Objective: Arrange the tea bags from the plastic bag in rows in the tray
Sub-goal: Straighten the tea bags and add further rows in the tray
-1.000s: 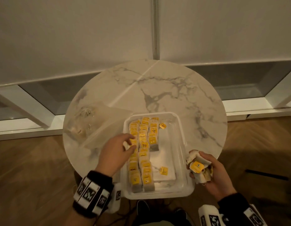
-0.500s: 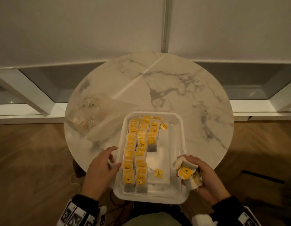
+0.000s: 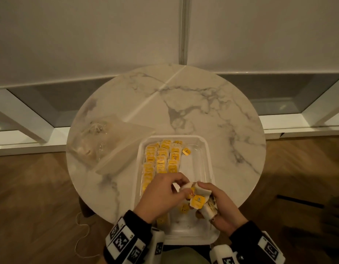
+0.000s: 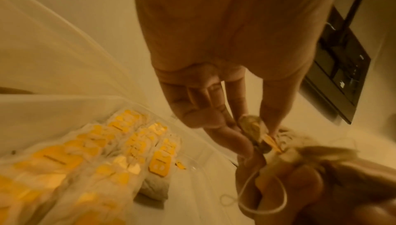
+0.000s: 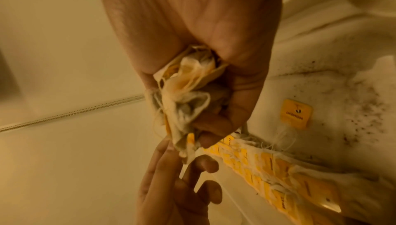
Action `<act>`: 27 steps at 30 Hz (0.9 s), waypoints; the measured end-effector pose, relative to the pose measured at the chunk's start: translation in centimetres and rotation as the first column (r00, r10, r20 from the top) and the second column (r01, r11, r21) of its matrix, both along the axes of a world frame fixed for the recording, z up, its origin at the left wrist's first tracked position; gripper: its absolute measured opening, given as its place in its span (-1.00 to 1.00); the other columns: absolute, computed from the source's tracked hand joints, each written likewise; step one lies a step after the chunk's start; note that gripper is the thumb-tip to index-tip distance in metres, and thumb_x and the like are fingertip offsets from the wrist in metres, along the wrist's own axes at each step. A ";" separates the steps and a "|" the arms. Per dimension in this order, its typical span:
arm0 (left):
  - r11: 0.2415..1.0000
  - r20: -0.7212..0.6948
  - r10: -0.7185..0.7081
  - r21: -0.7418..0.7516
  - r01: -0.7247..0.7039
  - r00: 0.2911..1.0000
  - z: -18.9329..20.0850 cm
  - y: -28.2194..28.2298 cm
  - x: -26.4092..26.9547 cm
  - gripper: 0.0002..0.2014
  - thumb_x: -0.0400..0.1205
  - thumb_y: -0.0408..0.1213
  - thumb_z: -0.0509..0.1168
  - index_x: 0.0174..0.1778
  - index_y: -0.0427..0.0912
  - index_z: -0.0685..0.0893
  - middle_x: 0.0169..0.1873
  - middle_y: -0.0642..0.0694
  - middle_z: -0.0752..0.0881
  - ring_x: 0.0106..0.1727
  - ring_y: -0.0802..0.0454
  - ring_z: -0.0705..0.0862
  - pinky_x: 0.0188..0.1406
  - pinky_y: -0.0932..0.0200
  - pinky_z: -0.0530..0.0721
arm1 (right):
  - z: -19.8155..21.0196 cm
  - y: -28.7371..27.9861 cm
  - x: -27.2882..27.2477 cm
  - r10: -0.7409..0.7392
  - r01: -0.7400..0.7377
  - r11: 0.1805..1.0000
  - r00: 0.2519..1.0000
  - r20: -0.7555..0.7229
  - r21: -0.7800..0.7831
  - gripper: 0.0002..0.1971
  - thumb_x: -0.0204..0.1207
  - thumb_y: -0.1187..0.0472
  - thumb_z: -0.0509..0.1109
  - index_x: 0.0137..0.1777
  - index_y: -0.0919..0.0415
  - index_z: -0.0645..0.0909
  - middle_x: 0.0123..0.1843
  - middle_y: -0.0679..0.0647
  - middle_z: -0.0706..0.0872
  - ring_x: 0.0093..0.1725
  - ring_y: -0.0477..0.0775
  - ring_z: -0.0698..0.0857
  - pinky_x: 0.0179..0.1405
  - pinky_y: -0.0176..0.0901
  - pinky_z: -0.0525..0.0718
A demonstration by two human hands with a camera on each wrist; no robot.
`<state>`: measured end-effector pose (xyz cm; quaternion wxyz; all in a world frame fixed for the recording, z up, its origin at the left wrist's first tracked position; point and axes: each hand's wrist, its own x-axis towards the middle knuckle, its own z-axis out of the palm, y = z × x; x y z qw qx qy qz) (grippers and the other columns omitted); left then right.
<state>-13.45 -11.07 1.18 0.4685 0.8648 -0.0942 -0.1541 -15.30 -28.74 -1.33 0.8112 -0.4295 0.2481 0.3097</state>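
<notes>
I have both hands meeting over the near end of the tray (image 3: 206, 147), which sits on the bench (image 3: 183, 103). My right hand (image 3: 221, 206) is clenched round a bunch (image 3: 201, 201) of tea bags with tangled strings, and my left hand (image 3: 162, 195) pinches the top one between thumb and fingertips, working it free.

Progress, as I judge it: well past halfway. In the tray, two rows (image 3: 155, 164) run along its left side from the far wall back under my hands, and a third row just right of them reaches only partway down. Right of that, the tray floor is bare apart from a loose tag (image 3: 186, 151) near the far wall and another tag (image 3: 183, 208) close to my hands. So the third row needs finishing, and a fourth may follow if the bags last. The bag (image 3: 115, 143) lies left of the tray, flattened; I can make out some pale stuff in its far end but cannot tell whether those are bags.

Writing: every tag is yellow with dark print. The right wrist view shows one tag upside down with a small emblem and a word I cannot read with confidence. The rest is blurred. Dark specks dust the tray floor near it.
</notes>
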 end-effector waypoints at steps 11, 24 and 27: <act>0.913 -0.196 0.241 -0.286 -0.291 0.950 -0.2 0.8 1.2 -0.80 0.69 -0.38 0.32 0.09 -0.02 0.78 -0.29 -0.09 0.74 -0.47 -0.12 0.73 -0.58 0.32 0.51 | 0.5 -0.2 0.8 0.048 -0.044 0.990 0.999 -0.023 0.133 -0.66 0.55 0.04 0.26 0.02 0.27 0.76 -0.13 0.24 0.69 -0.37 0.07 0.66 -0.69 -0.29 0.46; 0.771 -0.481 0.225 -0.444 -0.457 0.847 -0.7 1.5 2.3 -0.84 0.63 -0.32 0.37 0.08 -0.29 0.73 -0.39 -0.13 0.67 -0.41 0.06 0.63 -0.59 0.24 0.54 | 0.1 0.4 1.8 0.065 -0.061 0.985 0.998 -0.020 0.162 -0.65 0.56 0.04 0.25 0.05 0.31 0.71 -0.15 0.24 0.68 -0.40 0.06 0.63 -0.71 -0.29 0.44; 0.772 -0.480 0.244 -0.430 -0.468 0.843 -1.0 1.5 2.4 -0.82 0.73 -0.31 0.24 0.00 -0.27 0.76 -0.32 -0.14 0.75 -0.42 0.02 0.67 -0.58 0.24 0.53 | -0.4 0.4 1.9 0.069 -0.067 0.987 0.998 -0.011 0.145 -0.65 0.55 0.04 0.26 0.06 0.31 0.69 -0.15 0.24 0.68 -0.41 0.05 0.62 -0.71 -0.28 0.45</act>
